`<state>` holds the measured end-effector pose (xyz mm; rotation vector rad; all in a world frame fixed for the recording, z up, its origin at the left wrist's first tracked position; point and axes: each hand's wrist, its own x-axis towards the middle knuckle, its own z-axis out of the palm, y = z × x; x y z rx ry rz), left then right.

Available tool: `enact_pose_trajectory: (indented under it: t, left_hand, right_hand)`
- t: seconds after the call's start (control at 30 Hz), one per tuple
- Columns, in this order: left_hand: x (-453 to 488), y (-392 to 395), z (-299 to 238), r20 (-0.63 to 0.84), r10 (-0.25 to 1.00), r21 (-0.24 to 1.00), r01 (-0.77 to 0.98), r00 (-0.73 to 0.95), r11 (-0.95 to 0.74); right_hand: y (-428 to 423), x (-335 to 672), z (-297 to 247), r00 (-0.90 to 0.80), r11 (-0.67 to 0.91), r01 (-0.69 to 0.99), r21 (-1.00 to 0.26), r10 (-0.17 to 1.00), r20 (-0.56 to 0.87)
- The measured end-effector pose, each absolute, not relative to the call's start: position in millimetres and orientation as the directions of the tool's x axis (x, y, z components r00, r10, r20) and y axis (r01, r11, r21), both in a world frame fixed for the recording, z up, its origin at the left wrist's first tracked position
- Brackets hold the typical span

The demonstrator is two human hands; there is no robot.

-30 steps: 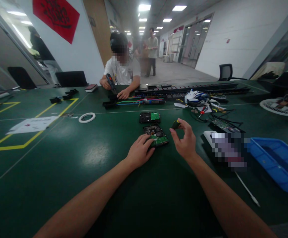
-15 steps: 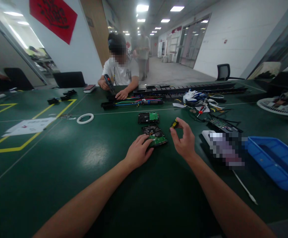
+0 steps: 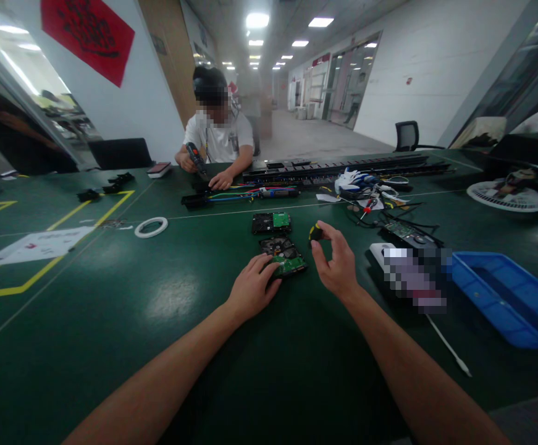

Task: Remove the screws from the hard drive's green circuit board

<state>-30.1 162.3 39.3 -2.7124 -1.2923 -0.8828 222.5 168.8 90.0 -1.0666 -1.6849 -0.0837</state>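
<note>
My left hand (image 3: 254, 285) lies over the left near side of a hard drive (image 3: 283, 248), its fingers curled on the green circuit board and the thumb along the near edge. The drive sits on the table with its dark metal underside up. Just to its right, my right hand (image 3: 338, 256) is raised and pinches a short, stubby black-and-yellow screwdriver (image 3: 315, 232) between thumb and fingers. The tool is apart from the drive, and its tip cannot be made out. Behind lies a second hard drive (image 3: 271, 222) with a green board.
On the right are a blue plastic tray (image 3: 486, 296), a blurred-out white-edged device (image 3: 380, 253) with a white cable (image 3: 449, 346), and a bare circuit board (image 3: 407, 233). Gloves (image 3: 356, 182) lie behind. Across the table a person (image 3: 217, 133) holds a power driver (image 3: 196, 159). A white ring (image 3: 151, 227) lies left.
The whole view has shifted slightly, so things appear further left. The screwdriver in my right hand has turned a little. My left hand stays on the hard drive.
</note>
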Motion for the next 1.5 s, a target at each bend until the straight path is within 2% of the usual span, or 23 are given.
enact_pose_trajectory:
  t: [0.17,0.37,0.6,0.8,1.03,1.23,1.5]
  left_hand:
    - [-30.2,163.4,37.1,0.488,0.708,0.214,0.716,0.511,-0.665]
    - [-29.4,162.4,37.9,0.48,0.716,0.214,0.724,0.506,-0.656]
    - [-29.2,161.0,41.5,0.457,0.73,0.222,0.73,0.508,-0.647]
    - [-29.2,161.1,40.1,0.44,0.742,0.222,0.739,0.506,-0.636]
    - [-29.2,161.5,39.2,0.451,0.745,0.255,0.729,0.491,-0.635]
    - [-29.3,162.1,38.5,0.441,0.746,0.249,0.731,0.499,-0.636]
    - [-28.8,162.6,37.8,0.452,0.742,0.244,0.731,0.496,-0.637]
  right_hand:
    - [168.0,221.6,89.4,0.008,0.586,0.669,-0.458,0.61,0.792]
    - [168.9,223.3,89.3,-0.009,0.582,0.7,-0.413,0.586,0.81]
    - [173.7,222.9,87.2,0.045,0.581,0.663,-0.473,0.599,0.799]
    - [174.9,221.0,88.2,0.012,0.582,0.697,-0.419,0.575,0.818]
    - [175.9,217.6,84.7,0.017,0.607,0.639,-0.472,0.603,0.798]
    - [175.7,217.9,86.9,0.042,0.566,0.714,-0.412,0.553,0.832]
    - [173.9,218.5,87.6,0.014,0.573,0.697,-0.43,0.589,0.808]
